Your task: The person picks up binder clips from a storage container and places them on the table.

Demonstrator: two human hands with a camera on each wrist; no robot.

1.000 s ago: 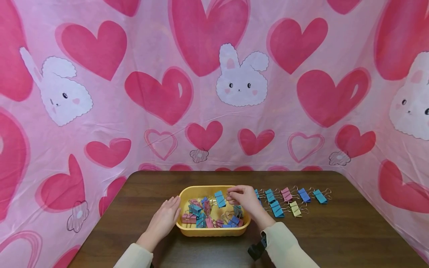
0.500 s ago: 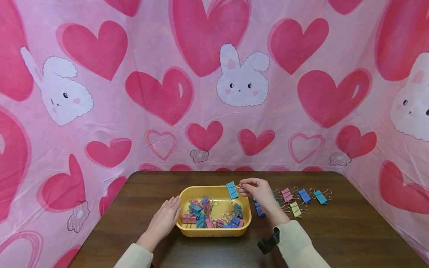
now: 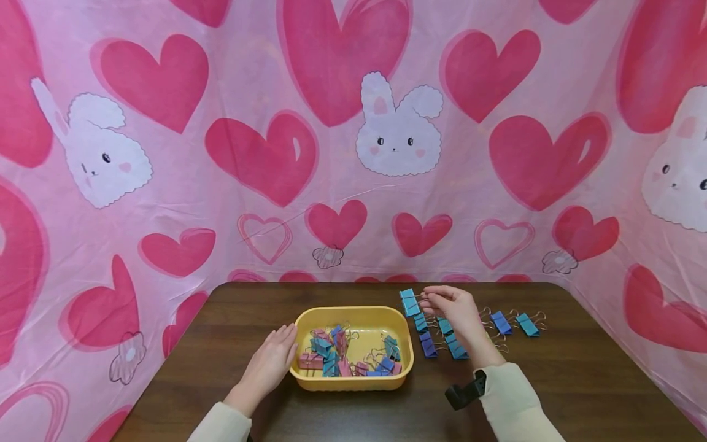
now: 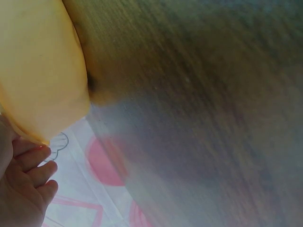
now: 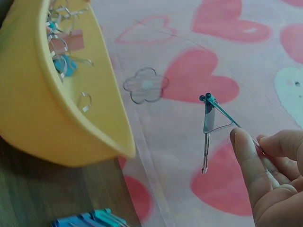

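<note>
Head view: the person's left hand [image 3: 269, 359] lies with fingers extended along the left side of the yellow tray [image 3: 350, 384], grasping nothing; the right hand [image 3: 454, 307] pinches one light-blue binder clip [image 3: 409, 302] by its wire, beyond the tray's far right corner. The pile of clips [image 3: 326, 353] lies tangled inside the tray, while laid-out clips [image 3: 501, 323] sit in rough rows on the dark table [image 3: 585, 380], several partly hidden from me by the right hand. Left wrist view: relaxed fingers meet the tray's edge; flat, light contact should suffice to steady it. Right wrist view: thumb and fingers close on one handle, the second handle hanging free, the clip's body clear of both tray and table. Good practice, I judge, is to hold only the wire, level the body before lowering, and avoid snagging neighbouring handles; the remaining height cannot be told.
</note>
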